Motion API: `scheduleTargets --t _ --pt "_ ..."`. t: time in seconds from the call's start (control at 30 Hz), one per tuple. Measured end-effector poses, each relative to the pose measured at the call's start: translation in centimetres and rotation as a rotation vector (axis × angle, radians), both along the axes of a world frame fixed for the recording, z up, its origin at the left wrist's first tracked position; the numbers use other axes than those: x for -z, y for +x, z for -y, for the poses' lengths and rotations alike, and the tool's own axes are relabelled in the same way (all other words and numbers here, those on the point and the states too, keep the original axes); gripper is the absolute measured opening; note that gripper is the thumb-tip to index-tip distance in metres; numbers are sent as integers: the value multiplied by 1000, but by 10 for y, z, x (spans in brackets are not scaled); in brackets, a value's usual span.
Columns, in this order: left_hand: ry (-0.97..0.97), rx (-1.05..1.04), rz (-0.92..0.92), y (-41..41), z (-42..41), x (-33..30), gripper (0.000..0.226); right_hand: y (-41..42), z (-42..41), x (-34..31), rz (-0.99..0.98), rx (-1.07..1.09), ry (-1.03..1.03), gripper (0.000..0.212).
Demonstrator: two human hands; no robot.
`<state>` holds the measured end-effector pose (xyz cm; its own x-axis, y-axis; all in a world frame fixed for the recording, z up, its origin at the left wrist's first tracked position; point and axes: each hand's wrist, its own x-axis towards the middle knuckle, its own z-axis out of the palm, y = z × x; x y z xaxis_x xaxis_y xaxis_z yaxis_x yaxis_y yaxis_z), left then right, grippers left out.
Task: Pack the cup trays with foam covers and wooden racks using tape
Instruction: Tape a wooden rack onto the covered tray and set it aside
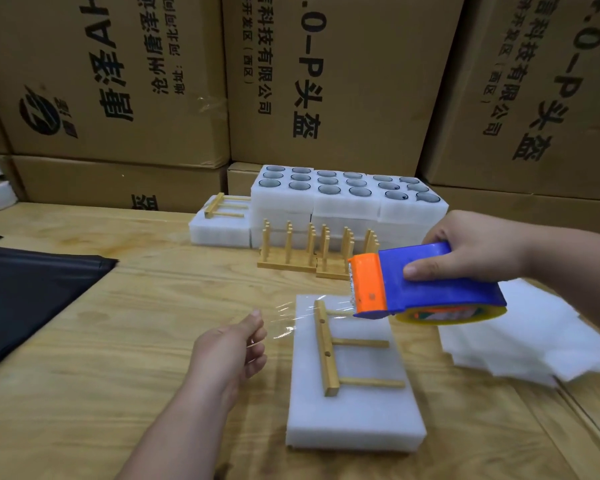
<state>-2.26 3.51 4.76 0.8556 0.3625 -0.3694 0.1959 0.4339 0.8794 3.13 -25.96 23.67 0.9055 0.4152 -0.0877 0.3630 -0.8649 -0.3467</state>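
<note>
Foam-covered tray (pixel 355 410) lies flat near table (pixel 84 393) front edge, wooden rack (pixel 326 348) flat on top, pegs pointing right. Clear tape (pixel 291 318) stretches over rack's far end. Left hand (pixel 232 348) fingers pinch tape's free end, just left of tray. Right hand (pixel 478 247) fingers curl round blue-orange tape dispenser (pixel 426 282), held above tray's far right corner. Upright wooden racks (pixel 312 251) and stacked cup trays (pixel 347 199) toward table's back edge. Loose foam sheets (pixel 534 337) at right edge, black bags (pixel 25 292) at left edge. Cardboard boxes (pixel 326 81) behind.
</note>
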Motion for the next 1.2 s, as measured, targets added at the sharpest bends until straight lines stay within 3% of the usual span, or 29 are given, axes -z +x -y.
scheduleTargets --t 0.43,0.6,0.9,1.0,1.07,1.2 --pt "94 51 -128 2 10 32 24 21 -4 9 -58 -13 -72 72" --pt "278 161 -177 -1 15 30 29 25 -2 13 -74 -11 -72 77" --pt "817 290 -215 -9 27 19 41 25 -1 18 -109 -18 -18 61" --pt "860 253 -212 -8 28 23 30 25 0 20 -114 -18 -7 62" --pt "999 253 -200 -7 28 28 19 24 1 21 -111 -11 -6 62" --pt "1091 259 -175 -6 28 35 14 22 2 24 -109 -8 -9 63"
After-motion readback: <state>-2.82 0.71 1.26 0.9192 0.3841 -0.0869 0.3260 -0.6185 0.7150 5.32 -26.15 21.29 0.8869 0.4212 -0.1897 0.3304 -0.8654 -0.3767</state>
